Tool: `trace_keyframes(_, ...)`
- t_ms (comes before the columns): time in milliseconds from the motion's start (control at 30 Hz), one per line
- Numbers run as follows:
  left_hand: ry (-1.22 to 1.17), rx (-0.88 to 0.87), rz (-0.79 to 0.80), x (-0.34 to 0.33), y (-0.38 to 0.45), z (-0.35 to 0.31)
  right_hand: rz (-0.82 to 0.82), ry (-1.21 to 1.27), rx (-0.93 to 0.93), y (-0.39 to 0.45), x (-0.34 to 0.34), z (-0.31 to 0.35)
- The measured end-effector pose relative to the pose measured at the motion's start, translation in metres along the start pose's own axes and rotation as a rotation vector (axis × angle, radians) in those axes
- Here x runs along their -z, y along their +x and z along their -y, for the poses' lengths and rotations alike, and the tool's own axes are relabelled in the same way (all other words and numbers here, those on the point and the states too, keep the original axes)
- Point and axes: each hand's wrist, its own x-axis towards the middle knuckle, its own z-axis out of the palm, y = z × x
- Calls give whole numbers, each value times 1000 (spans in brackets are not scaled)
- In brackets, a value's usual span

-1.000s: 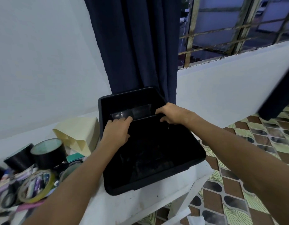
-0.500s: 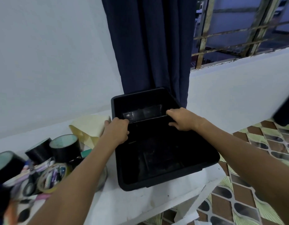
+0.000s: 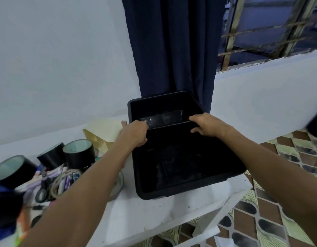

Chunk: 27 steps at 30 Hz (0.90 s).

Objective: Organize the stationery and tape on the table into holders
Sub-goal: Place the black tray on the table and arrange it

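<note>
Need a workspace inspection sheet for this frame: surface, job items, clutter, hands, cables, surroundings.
Surface: white table, black bin at its right end.
Job items: black tape rolls, clear tape roll and pens piled at left; black divider across the bin.
Clutter: cream folded paper behind the left hand.
Hands: left hand and right hand each grip a divider end.
Cables: nothing seen.
Surroundings: navy curtain, barred window, patterned floor tiles.

Home room: navy curtain, barred window, patterned floor tiles.
</note>
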Motion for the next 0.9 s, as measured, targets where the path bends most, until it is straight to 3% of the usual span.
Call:
trace_keyframes(200, 74, -80, 96, 4, 14, 1, 26, 43, -11, 1, 1, 0)
trace_keyframes(700, -28, -55, 54, -11, 4, 3, 27, 3, -19, 2, 4, 2)
trace_keyframes(900, 148, -80, -29, -18, 2, -1, -59, 55, 14, -2, 1, 5)
